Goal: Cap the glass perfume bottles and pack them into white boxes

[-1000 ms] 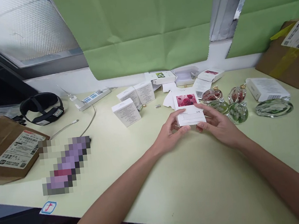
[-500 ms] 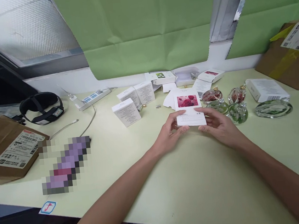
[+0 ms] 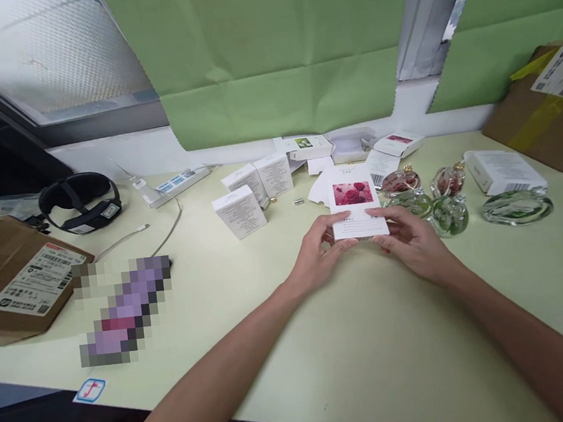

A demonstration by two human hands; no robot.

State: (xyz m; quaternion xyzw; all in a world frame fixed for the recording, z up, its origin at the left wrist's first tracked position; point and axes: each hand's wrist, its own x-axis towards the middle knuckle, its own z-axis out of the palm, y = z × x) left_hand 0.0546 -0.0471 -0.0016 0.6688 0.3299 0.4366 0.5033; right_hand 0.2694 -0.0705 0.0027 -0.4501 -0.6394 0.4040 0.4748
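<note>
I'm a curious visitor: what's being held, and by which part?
A white rose-printed box, held between the left hand and the right hand at its near end.

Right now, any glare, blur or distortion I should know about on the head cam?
Head view: light and shadows soft, textured window pane bright; highlights on the oval glass bottle; left hand and right hand reasonably sharp; fine print on their white rose-picture box unreadable; a purple object masked by pixelation; window frame slants, possibly wide-angle stretch; extreme upper-right corner darkened.
</note>
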